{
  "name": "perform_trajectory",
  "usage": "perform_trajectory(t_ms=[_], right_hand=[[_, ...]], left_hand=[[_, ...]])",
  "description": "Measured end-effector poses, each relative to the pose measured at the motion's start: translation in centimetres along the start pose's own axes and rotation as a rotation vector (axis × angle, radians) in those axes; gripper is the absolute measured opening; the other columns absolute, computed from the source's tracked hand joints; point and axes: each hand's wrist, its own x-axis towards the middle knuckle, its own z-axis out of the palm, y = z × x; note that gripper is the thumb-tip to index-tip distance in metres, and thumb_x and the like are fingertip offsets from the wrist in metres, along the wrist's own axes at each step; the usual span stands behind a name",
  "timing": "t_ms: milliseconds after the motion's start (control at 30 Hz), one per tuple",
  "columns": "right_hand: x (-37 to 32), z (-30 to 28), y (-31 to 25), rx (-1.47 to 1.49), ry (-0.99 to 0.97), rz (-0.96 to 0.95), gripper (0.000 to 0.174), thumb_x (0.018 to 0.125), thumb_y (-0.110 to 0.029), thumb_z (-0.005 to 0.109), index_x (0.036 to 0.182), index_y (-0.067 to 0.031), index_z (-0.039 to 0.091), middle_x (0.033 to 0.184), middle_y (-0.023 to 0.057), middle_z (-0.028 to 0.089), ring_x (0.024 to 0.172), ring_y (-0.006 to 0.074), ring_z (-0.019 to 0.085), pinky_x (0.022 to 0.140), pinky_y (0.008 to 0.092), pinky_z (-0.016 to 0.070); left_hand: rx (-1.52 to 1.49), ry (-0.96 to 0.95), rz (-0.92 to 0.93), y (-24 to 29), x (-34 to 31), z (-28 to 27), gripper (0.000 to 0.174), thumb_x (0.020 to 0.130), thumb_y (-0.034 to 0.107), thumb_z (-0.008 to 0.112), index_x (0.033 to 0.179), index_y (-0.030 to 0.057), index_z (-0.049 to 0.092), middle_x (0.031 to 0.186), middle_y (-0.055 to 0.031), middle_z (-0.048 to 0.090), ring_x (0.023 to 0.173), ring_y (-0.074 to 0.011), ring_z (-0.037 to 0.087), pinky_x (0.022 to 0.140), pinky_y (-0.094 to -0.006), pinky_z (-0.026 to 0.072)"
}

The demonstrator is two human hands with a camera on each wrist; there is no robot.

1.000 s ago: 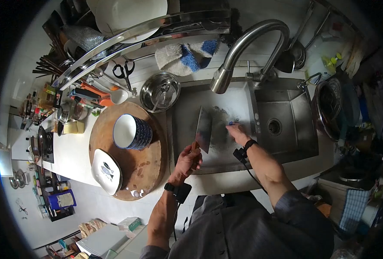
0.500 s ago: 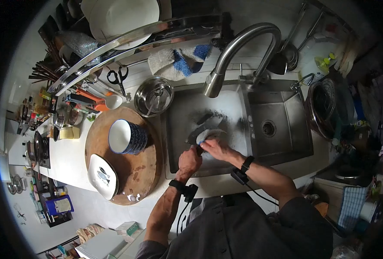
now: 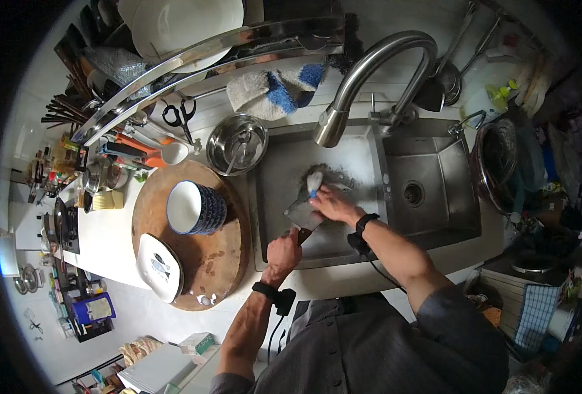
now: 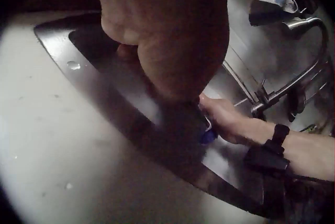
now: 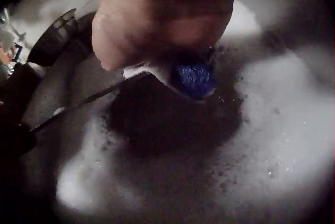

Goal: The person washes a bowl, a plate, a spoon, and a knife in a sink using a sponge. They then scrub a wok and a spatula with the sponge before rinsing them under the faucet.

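Over the foamy left basin of the sink [image 3: 259, 226], my left hand [image 3: 283, 253] grips a cleaver [image 3: 302, 217] by its handle. Its broad blade points away, up and to the right. My right hand [image 3: 335, 205] holds a blue and white cloth [image 3: 315, 181] at the blade. In the right wrist view, the cloth's blue part [image 5: 193, 80] bulges below the fingers, and the blade's thin edge runs from the left into the white part. Seen from the left wrist, the left hand [image 4: 172, 41] covers most of the handle, with the right hand [image 4: 225, 116] beyond it.
A steel faucet [image 3: 333, 125] arches over the basin. Left of the sink, a round wooden board [image 3: 218, 269] bears stacked blue-patterned bowls [image 3: 195, 208] and a white fish-print plate [image 3: 159, 269]. A steel bowl [image 3: 215, 141] with a spoon stands at the sink's back left corner.
The right hand came left from the basin to the cleaver with the cloth. The blade was first upright and bare; since then the cloth has shifted along it, towards the far end.
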Motion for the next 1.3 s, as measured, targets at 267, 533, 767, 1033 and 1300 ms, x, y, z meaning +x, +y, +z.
perform_trajectory(t_ms=[267, 533, 767, 1033, 1300], right_hand=[[-1.9, 1.3, 9.8, 0.006, -0.044, 0.617, 0.035, 0.096, -0.035, 0.052, 0.100, -0.0034, 0.066, 0.112, 0.0238, 0.067, 0.108, 0.0423, 0.062, 0.088, 0.0514, 0.0502], [-2.1, 1.6, 2.3, 0.043, 0.063, 0.361, 0.023, 0.095, -0.023, 0.057, 0.091, -0.0021, 0.066, 0.091, 0.0226, 0.067, 0.089, 0.0444, 0.064, 0.077, 0.0518, 0.0496], [-3.3, 0.1, -7.9, 0.485, -0.124, 0.184, 0.026, 0.099, -0.025, 0.056, 0.096, 0.0004, 0.063, 0.087, 0.0222, 0.066, 0.082, 0.0427, 0.064, 0.071, 0.0471, 0.0487], [-1.2, 1.0, -5.3, 0.333, -0.161, -0.071, 0.027, 0.101, -0.024, 0.050, 0.101, 0.0009, 0.061, 0.105, 0.0209, 0.063, 0.097, 0.0417, 0.063, 0.079, 0.0484, 0.0497], [-1.8, 1.1, 4.2, -0.124, -0.082, 0.145, 0.035, 0.098, -0.035, 0.053, 0.097, -0.0027, 0.066, 0.110, 0.0192, 0.066, 0.107, 0.0406, 0.060, 0.090, 0.0511, 0.0507]], left_hand=[[0.041, 0.051, 0.043, -1.0, -1.1, -0.6, 0.025, 0.084, 0.013, 0.059, 0.108, 0.0055, 0.057, 0.090, -0.0234, 0.071, 0.081, -0.0419, 0.070, 0.069, -0.0515, 0.0566], [0.083, -0.024, 0.034, -0.4, 1.3, 0.5, 0.019, 0.084, 0.010, 0.058, 0.101, 0.0045, 0.064, 0.097, -0.0203, 0.072, 0.085, -0.0392, 0.071, 0.074, -0.0487, 0.0576], [0.048, -0.030, 0.012, -0.5, 1.7, 2.4, 0.022, 0.082, 0.015, 0.062, 0.100, 0.0040, 0.063, 0.089, -0.0209, 0.072, 0.081, -0.0416, 0.071, 0.072, -0.0515, 0.0568], [0.063, -0.022, 0.066, -0.2, 0.7, 1.7, 0.020, 0.082, 0.016, 0.063, 0.098, 0.0043, 0.061, 0.091, -0.0204, 0.071, 0.083, -0.0412, 0.070, 0.073, -0.0513, 0.0563], [0.057, -0.054, 0.088, -0.3, -0.6, 0.3, 0.021, 0.082, 0.012, 0.061, 0.101, 0.0034, 0.062, 0.099, -0.0197, 0.071, 0.087, -0.0398, 0.071, 0.074, -0.0500, 0.0567]])
